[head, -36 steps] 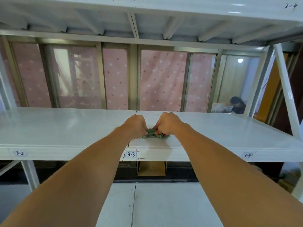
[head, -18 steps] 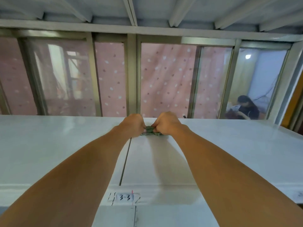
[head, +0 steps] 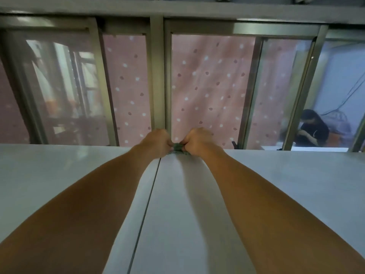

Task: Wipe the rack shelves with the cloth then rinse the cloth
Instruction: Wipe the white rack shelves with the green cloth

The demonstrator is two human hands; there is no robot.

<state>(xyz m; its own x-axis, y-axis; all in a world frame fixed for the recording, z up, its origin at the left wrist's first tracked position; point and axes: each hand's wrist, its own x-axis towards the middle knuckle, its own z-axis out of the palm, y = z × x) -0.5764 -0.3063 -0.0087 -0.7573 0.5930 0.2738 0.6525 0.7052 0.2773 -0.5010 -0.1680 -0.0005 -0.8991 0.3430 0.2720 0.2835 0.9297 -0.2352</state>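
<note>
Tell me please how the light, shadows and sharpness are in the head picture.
Head view: soft daylight comes through the window; the arms cast a faint shadow on the white shelf; wide-angle distortion tilts the window frames; the left hand, right hand and green cloth are slightly motion-blurred.

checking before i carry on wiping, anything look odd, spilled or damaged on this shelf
Nothing stands out. The white shelf looks clean and intact, and both hands, left hand and right hand, press the bunched green cloth near its back edge.
</note>
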